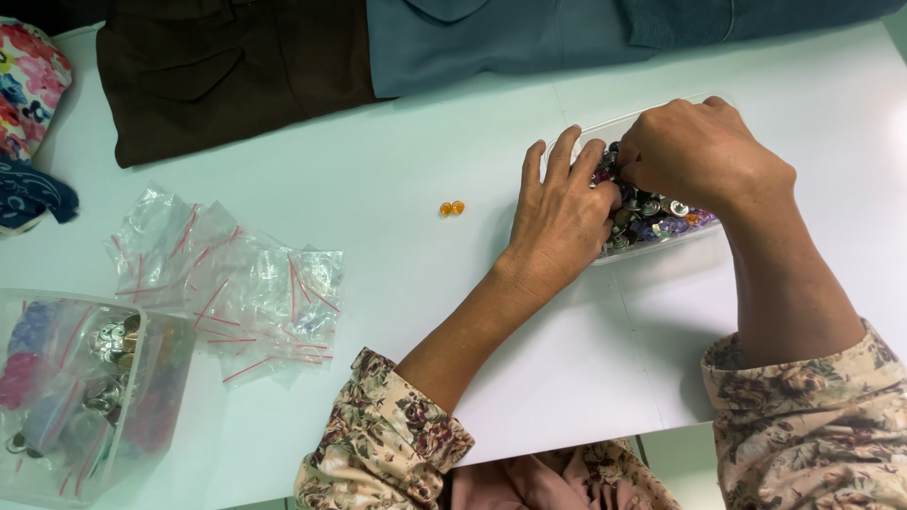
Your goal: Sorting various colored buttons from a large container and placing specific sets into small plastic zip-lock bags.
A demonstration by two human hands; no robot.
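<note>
Head view looks straight down on a white counter that takes up nearly the whole picture. Along its far edge lie two folded garments, a brown one beside a grey-blue one, laid flat and pushed back, which leaves the middle free for small work. At the near left corner stands a clear plastic tub stuffed with filled little bags of metal and coloured bits, and just beyond it a loose heap of empty clear bags with red sealing strips sprawls within easy reach. A flowered cloth sits at the far left edge. Over on the right a shallow clear tray holds a jumble of silver, purple and dark beads and buttons. Both hands are in it: the left hand lies over the near rim, fingers curled down into the pile, and the right hand bunches its fingers tight above the beads. Whether either has something pinched I cannot tell. Two tiny orange beads sit alone, left of the tray.
</note>
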